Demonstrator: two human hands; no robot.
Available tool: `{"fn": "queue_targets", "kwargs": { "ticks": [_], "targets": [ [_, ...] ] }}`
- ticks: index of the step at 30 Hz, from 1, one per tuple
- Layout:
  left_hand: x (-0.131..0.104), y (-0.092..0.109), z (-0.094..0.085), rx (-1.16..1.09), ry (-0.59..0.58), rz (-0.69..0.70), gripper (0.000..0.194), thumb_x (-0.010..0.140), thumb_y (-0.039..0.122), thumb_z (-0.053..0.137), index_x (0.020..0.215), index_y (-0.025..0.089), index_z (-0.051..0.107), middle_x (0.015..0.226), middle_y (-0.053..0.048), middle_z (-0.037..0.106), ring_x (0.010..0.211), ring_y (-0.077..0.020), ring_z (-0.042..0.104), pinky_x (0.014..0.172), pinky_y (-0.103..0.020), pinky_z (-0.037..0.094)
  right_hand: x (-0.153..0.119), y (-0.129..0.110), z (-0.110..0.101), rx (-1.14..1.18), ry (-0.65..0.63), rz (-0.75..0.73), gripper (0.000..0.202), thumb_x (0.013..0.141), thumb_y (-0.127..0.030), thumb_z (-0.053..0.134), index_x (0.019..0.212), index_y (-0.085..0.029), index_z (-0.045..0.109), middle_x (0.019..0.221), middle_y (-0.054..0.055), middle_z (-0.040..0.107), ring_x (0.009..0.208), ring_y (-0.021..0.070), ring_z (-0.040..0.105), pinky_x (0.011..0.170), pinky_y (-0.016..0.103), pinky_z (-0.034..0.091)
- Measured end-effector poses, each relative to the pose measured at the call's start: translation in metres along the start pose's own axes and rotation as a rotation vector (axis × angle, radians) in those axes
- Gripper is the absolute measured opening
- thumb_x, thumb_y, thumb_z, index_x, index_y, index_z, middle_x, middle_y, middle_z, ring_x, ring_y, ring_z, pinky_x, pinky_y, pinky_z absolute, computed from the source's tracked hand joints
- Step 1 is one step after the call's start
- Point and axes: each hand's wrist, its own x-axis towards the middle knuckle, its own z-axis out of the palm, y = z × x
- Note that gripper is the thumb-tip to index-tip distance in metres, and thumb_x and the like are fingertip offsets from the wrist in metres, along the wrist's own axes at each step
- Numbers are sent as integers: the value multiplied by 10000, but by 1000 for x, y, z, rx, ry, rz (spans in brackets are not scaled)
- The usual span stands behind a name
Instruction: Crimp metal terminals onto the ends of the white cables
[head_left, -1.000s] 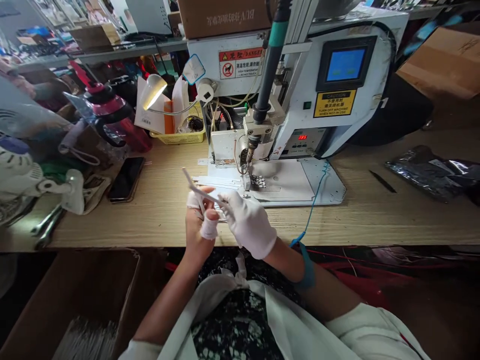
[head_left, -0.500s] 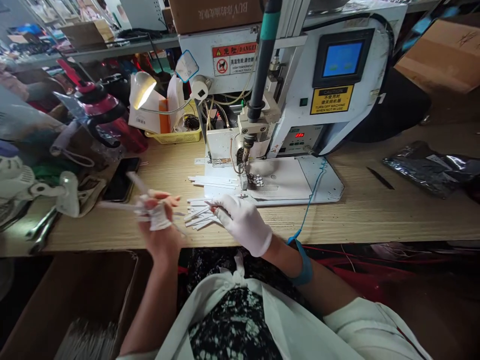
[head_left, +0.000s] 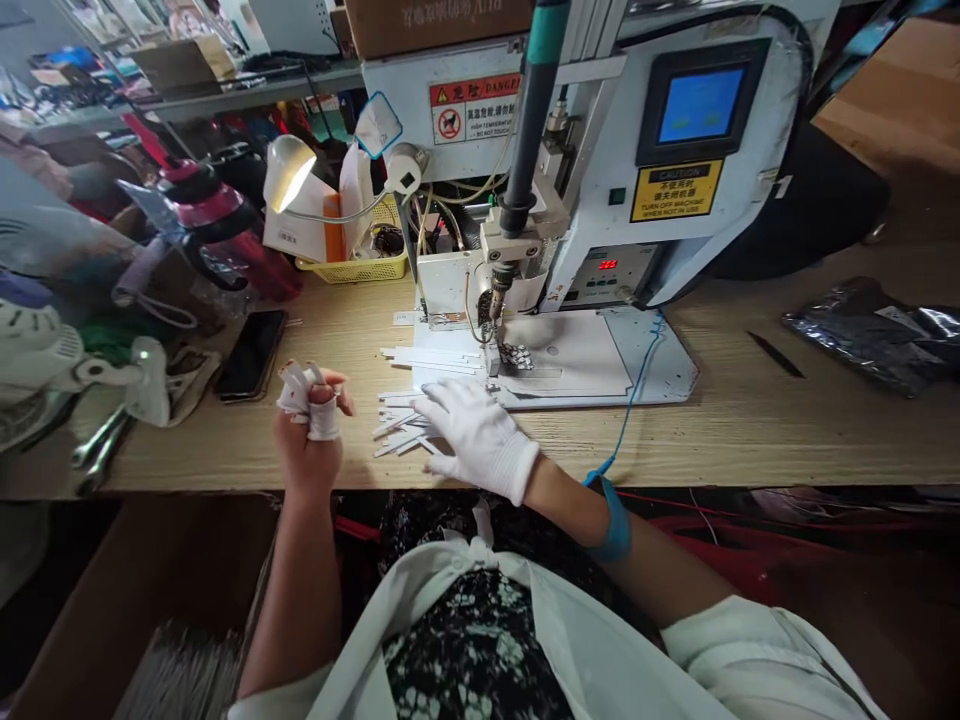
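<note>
White strips [head_left: 409, 425] are spread beneath and beside the right hand's [head_left: 476, 435] splayed, gloved fingers. The left hand's [head_left: 311, 420] fingers are curled; whether anything is gripped cannot be told.

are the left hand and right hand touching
Apart: the head view shows bare tabletop between the left hand and the gloved right hand.

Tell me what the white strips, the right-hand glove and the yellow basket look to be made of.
White strips: matte and flat with straight edges; perhaps thin plastic or stiff card, the view cannot settle which.
Glove: soft knitted fabric, probably, going by its ribbed cuff.
Yellow basket: likely moulded plastic with a slight sheen, judging by its even colour and perforated wall.
</note>
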Motion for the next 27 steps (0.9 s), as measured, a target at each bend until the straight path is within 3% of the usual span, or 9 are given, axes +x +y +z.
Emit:
{"fn": "queue_targets", "kwargs": {
  "ticks": [2, 5, 7, 10, 15, 19, 23, 27],
  "targets": [
    [6, -4, -2, -106, 12, -66, 286, 762, 473, 658, 749, 201, 573, 541, 51, 455, 442, -93, 389, 448, -234, 320, 1, 0, 7, -104, -117, 6, 705, 724, -419, 789, 1306, -92, 563, 1292, 213, 585, 1148, 350, 536, 1013, 519, 388],
    [5, -21, -5, -65, 1, -116, 312, 723, 486, 688, 772, 197, 582, 550, 53, 469, 445, -87, 400, 447, -227, 305, 1, 3, 13, -180, -147, 44, 453, 878, -279, 636, 1297, -116, 572, 1154, 171, 647, 1026, 301, 577, 887, 449, 448],
    [1, -33, -7, 80, -76, -172, 302, 756, 487, 656, 808, 195, 602, 551, 51, 482, 470, -97, 433, 477, -229, 333, 0, 6, 16, -221, -147, 10, 306, 951, -184, 502, 1237, -158, 608, 1033, 133, 671, 919, 258, 590, 786, 391, 457],
    [3, -39, -7, 325, -253, -211, 298, 824, 479, 556, 843, 191, 628, 578, 31, 531, 533, -127, 494, 540, -243, 395, 1, 10, 22, -246, -125, -82, 269, 986, -160, 425, 1143, -196, 640, 963, 98, 670, 841, 221, 578, 706, 342, 436],
    [32, -25, 22, 712, -755, 46, 254, 840, 389, 515, 879, 195, 674, 867, -46, 671, 802, -207, 605, 726, -295, 471, -1, 15, 21, -164, -29, -207, 215, 973, -215, 472, 1053, -160, 664, 1002, 101, 669, 907, 228, 578, 780, 356, 453],
    [49, -31, 61, 881, -957, 226, 206, 859, 331, 548, 886, 172, 677, 906, -81, 630, 748, -204, 585, 701, -309, 472, -24, 27, 0, -60, 106, -174, 245, 954, -217, 496, 1132, -149, 650, 1150, 127, 652, 1057, 247, 559, 929, 408, 449],
    [53, -44, 82, 820, -963, 346, 216, 869, 339, 601, 893, 142, 685, 912, -103, 618, 803, -217, 583, 739, -331, 490, -42, 39, -11, -40, 113, -47, 201, 924, -202, 548, 1068, -156, 681, 1135, 131, 655, 1088, 260, 551, 961, 420, 464],
    [46, -36, 65, 747, -843, 461, 259, 874, 365, 626, 981, 139, 691, 989, -126, 644, 895, -245, 574, 809, -382, 500, -43, 41, -6, -10, 45, -38, 199, 909, -192, 576, 1074, -180, 687, 1096, 110, 667, 1068, 251, 567, 944, 409, 491]
  ]
}}
